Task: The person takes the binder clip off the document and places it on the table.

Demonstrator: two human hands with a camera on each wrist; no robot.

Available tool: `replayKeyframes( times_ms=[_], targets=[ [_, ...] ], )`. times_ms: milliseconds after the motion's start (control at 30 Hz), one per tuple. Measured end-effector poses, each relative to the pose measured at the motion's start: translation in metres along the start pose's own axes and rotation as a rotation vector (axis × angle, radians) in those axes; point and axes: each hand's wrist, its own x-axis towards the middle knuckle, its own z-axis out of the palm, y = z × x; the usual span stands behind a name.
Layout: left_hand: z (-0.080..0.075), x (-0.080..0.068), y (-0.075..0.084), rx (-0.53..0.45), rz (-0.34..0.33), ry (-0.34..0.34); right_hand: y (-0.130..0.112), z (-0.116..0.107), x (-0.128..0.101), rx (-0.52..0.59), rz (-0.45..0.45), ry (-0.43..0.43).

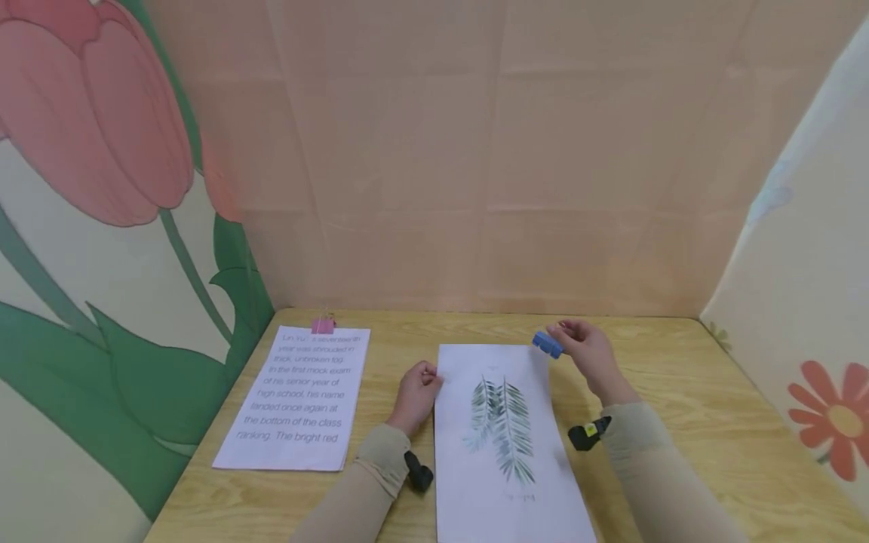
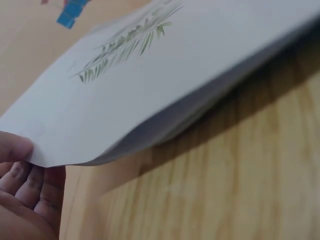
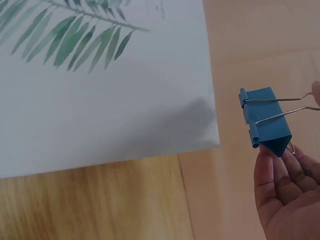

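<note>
A stack of white sheets [image 1: 456, 467], the top one printed with green fern-like leaves [image 1: 512, 430], is raised partly off the table. My left hand [image 1: 416, 394] pinches its left edge near the top, thumb above and fingers beneath in the left wrist view. Gaps show between sheets along the lifted side. In my right hand [image 1: 594, 360] is a blue binder clip [image 3: 270, 117], held by its wire handles. It is close to the stack's upper right corner, and in the right wrist view a gap separates it from the paper.
On the left of the wooden table [image 1: 652, 483] lies another stack of printed text sheets [image 1: 292, 400], with a pink binder clip [image 1: 323, 326] at its top edge. A plain peach backdrop [image 1: 489, 166] rises behind the table, with flower-painted walls at both sides.
</note>
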Motion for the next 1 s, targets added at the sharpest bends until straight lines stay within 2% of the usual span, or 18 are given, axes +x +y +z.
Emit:
replayKeyframes(
  times_ms=[633,867,1000],
  targets=[
    [0.001,-0.002,-0.001,0.028,-0.037,0.041,0.026,-0.002,-0.015,-0.062,0.087,-0.043],
    [0.003,-0.003,-0.001,0.019,-0.064,0.034,0.042,-0.012,-0.022,-0.087,0.110,-0.041],
    [0.006,-0.003,-0.001,0.011,-0.051,0.037,0.052,-0.020,-0.024,-0.123,0.108,-0.027]
  ],
)
